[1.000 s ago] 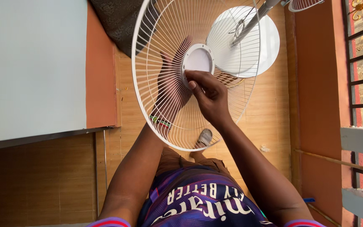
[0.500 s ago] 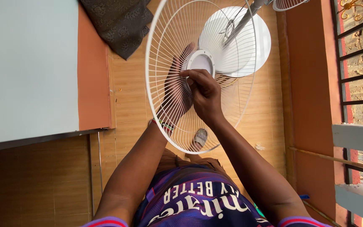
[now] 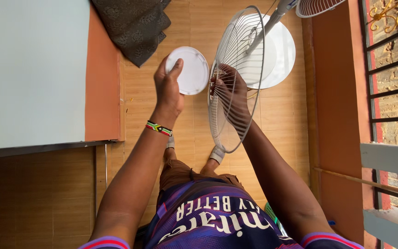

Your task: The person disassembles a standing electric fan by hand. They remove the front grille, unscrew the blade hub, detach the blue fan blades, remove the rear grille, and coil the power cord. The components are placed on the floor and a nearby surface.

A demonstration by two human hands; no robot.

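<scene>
White plastic shows in the left hand (image 3: 169,90): a small round white plastic cap (image 3: 188,70), pinched at its near edge by thumb and fingers, its flat face turned up toward the head camera. That arm reaches forward, a striped bead bracelet (image 3: 159,128) on the wrist. Just beside it, the right hand (image 3: 230,92) grips a round white wire fan guard (image 3: 236,78), fingers curled through the wires near its centre, so the guard stands nearly edge-on, tilted. Cap and guard are close but apart. Beyond the right hand a round white fan base (image 3: 282,50) sits on the tan tiled floor (image 3: 282,129), a grey pole rising from it. Beyond the left hand lies a dark patterned cloth (image 3: 132,23).
</scene>
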